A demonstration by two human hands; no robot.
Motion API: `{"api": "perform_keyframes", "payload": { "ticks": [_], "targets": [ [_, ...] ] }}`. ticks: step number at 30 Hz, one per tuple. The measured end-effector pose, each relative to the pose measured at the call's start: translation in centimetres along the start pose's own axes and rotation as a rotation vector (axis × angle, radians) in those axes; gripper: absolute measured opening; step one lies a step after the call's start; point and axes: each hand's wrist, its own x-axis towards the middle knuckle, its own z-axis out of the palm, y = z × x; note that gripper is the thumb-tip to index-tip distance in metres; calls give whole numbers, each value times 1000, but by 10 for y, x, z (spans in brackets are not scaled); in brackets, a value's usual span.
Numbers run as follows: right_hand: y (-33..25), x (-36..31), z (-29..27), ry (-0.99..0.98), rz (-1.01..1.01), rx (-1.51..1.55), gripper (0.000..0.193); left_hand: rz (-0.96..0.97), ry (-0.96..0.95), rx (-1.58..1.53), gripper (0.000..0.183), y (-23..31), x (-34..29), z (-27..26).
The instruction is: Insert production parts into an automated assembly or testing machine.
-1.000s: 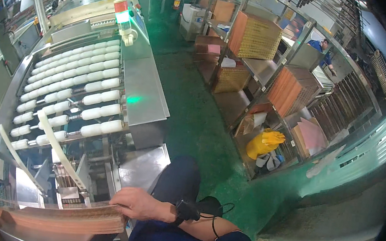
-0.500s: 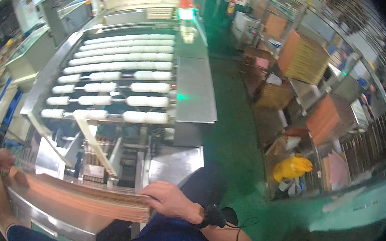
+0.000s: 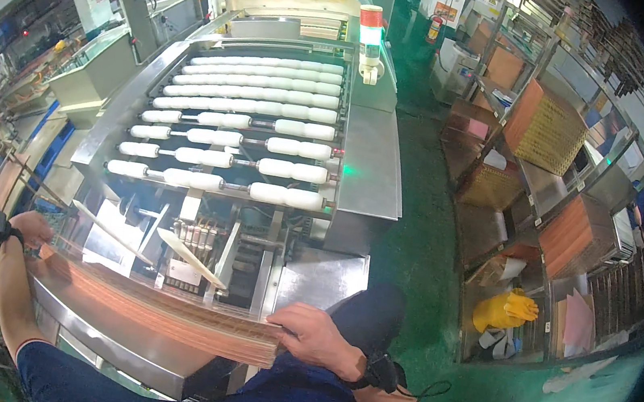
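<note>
Green floor (image 3: 432, 183) runs as an aisle between a roller machine and a rack, in a crowded workshop.

At the near end of the machine, the right hand (image 3: 314, 337) grips the right end of a copper-coloured stack (image 3: 153, 310), its fingertips over the upper edge. The left hand (image 3: 32, 229) is at the opposite end, fingers curled; whether it is closed on the sheets I cannot tell. The stack lies across the front of the body, long edge facing the wearer, many thin layers showing.

With support mainly at the ends, the middle could sag, and a loosened grip on either side might let sheets slide out of line. A corner could also catch on the pale guide arms (image 3: 192, 259) just beyond. Bare fingers on sheet edges risk a cut or a smudge.

Beneath the stack is a steel surface (image 3: 110, 329); whether they touch is hard to judge. Past the arms, white rollers (image 3: 289, 170) fill the machine's bed, with a signal light (image 3: 370, 37) glowing green at its far right corner. Across the aisle, the rack (image 3: 542, 181) bears more panels (image 3: 578, 235), with yellow gloves (image 3: 504, 310) low down.
</note>
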Motion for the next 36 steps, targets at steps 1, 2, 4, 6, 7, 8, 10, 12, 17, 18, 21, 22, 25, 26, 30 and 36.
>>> {"api": "perform_keyframes", "payload": {
  "ticks": [1, 2, 4, 6, 7, 8, 10, 12, 17, 18, 21, 22, 25, 26, 30, 36],
  "targets": [
    [-1, 1, 1, -5, -9, 7, 21, -9, 7, -3, 22, -3, -6, -3],
    [-1, 1, 1, -7, -15, 10, 21, 1, 26, 42, 21, -6, -11, -5],
    [-2, 1, 1, -8, -19, 11, 21, 12, 42, 88, 20, -10, -12, -5],
    [-2, 1, 1, -6, -25, -3, 21, 54, 25, 19, 18, -10, -14, -5],
    [-2, 1, 1, -5, -24, -3, 21, 54, 24, 20, 18, -7, -16, -4],
    [-2, 1, 1, -5, -18, -7, 21, 58, 23, 45, 22, -3, -18, -4],
    [-1, 0, 1, -7, -16, -8, 21, 57, 24, 70, 27, -3, -19, -4],
    [2, 0, 2, -10, -6, -13, 22, 26, 39, 30, 27, -7, -12, -3],
    [3, 0, 0, -1, -7, -12, 22, 20, 39, -45, 27, -6, -8, -6],
    [4, 0, 0, 19, -23, -23, 21, 42, 38, -51, 30, -2, -8, -6],
    [9, -2, 2, 33, -19, -31, 24, 27, 67, -40, 30, 12, -14, -3],
    [10, -1, 2, 32, -17, -30, 24, 26, 64, -39, 30, 16, -15, -1],
    [11, 2, -1, 31, -30, -66, 26, 15, 46, 40, 29, 21, -18, 0],
    [11, 2, -1, 46, -37, -74, 27, 0, 43, 42, 29, 21, -18, -1],
    [11, 5, -3, 63, -37, -95, 29, -8, 54, 79, 29, 29, -18, -2],
    [12, 6, -3, 71, -19, -95, 32, 19, 18, -36, 32, 15, 1, -7]
  ]
}}
